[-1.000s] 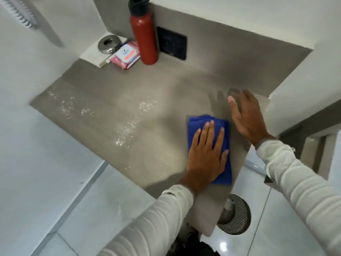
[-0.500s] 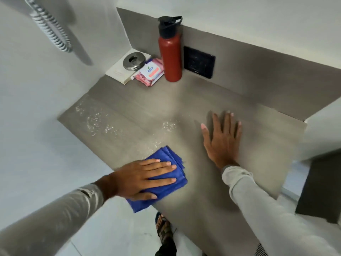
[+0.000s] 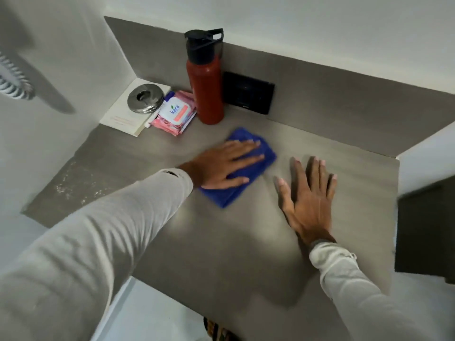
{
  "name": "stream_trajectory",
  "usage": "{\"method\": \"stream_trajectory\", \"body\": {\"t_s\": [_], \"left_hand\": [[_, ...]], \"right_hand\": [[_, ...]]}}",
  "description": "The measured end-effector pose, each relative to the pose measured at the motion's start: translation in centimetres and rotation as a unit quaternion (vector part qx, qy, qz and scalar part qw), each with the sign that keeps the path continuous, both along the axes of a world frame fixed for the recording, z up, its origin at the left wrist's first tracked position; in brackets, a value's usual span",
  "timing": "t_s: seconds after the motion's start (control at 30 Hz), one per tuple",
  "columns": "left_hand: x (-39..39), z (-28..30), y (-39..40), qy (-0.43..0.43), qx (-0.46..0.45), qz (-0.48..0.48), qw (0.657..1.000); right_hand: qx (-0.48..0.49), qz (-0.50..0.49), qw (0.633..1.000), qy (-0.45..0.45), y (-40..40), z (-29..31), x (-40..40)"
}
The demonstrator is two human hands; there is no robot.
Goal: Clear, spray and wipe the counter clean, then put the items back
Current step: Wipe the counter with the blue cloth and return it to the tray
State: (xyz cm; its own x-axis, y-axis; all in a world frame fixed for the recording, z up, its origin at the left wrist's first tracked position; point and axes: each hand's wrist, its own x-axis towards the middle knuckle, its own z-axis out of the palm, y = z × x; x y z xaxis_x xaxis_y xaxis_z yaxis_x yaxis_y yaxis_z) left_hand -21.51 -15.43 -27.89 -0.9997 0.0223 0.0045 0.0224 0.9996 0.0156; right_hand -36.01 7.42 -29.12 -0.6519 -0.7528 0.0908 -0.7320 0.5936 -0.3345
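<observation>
A folded blue cloth (image 3: pixel 256 168) lies on the grey counter (image 3: pixel 221 242), a little in front of the red bottle. My left hand (image 3: pixel 224 166) presses flat on the cloth with fingers stretched toward the right. To its right, my right hand (image 3: pixel 307 198) rests palm down on the bare counter, fingers spread, holding nothing. White specks (image 3: pixel 71 183) dot the counter's left part.
In the back left corner stand a red bottle with a black cap (image 3: pixel 205 80), a pink wipes packet (image 3: pixel 174 113), a white book (image 3: pixel 128 112) and a round steel lid (image 3: pixel 145 97) on it. A black wall socket (image 3: pixel 247 96) sits behind. The counter's front edge drops to a pale floor.
My left hand has slid the blue cloth from the counter's front edge up and right toward the bottle. My right hand has stayed flat on the counter. The view has shifted.
</observation>
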Motion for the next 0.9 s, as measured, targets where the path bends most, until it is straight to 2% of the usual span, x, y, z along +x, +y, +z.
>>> {"method": "stream_trajectory", "body": {"t_s": [0.07, 0.13, 0.23, 0.3, 0.33, 0.37, 0.4, 0.5, 0.6, 0.7, 0.8, 0.9], "left_hand": [[-0.1, -0.7, 0.4, 0.023, 0.013, 0.132, 0.991], [0.5, -1.4, 2.1, 0.043, 0.035, 0.265, 0.963], [2.2, -2.0, 6.2, 0.054, 0.062, 0.466, 0.881], [3.4, -2.1, 10.1, 0.058, 0.087, 0.554, 0.826], [4.1, -2.1, 12.4, 0.066, 0.092, 0.573, 0.812], [5.0, -2.2, 14.9, 0.076, 0.09, 0.573, 0.811], [6.1, -2.4, 17.4, 0.083, 0.082, 0.553, 0.825], [10.6, -3.1, 22.0, 0.065, 0.065, 0.38, 0.92], [14.1, -2.7, 18.4, 0.014, 0.047, 0.148, 0.988], [13.9, -1.4, 11.6, -0.013, 0.043, -0.031, 0.998], [11.3, -0.8, 6.2, -0.022, 0.04, -0.07, 0.996], [9.3, -0.3, 2.4, -0.008, 0.013, 0.043, 0.999]], "right_hand": [[0.005, 0.005, 1.0, -0.004, 0.0, 0.0, 0.0], [0.008, 0.01, 1.0, -0.007, 0.1, 0.2, 0.0], [0.005, 0.009, 1.0, -0.006, 0.3, 0.3, 0.2], [0.005, 0.008, 1.0, -0.002, 0.2, 0.2, 0.4], [0.006, 0.008, 1.0, 0.001, 0.3, 0.2, 0.5], [0.007, 0.011, 1.0, 0.003, 0.4, 0.2, 0.7], [0.007, 0.015, 1.0, 0.005, 0.4, 0.2, 0.8], [0.012, 0.03, 0.999, 0.012, 0.7, 0.2, 1.0], [0.028, 0.042, 0.999, 0.016, 1.1, 0.4, 1.1], [0.03, 0.057, 0.998, 0.018, 1.1, 0.6, 1.0], [0.033, 0.066, 0.997, 0.015, 0.8, 0.5, 0.5], [0.019, 0.055, 0.998, 0.017, 0.4, -0.1, 0.1]]}}
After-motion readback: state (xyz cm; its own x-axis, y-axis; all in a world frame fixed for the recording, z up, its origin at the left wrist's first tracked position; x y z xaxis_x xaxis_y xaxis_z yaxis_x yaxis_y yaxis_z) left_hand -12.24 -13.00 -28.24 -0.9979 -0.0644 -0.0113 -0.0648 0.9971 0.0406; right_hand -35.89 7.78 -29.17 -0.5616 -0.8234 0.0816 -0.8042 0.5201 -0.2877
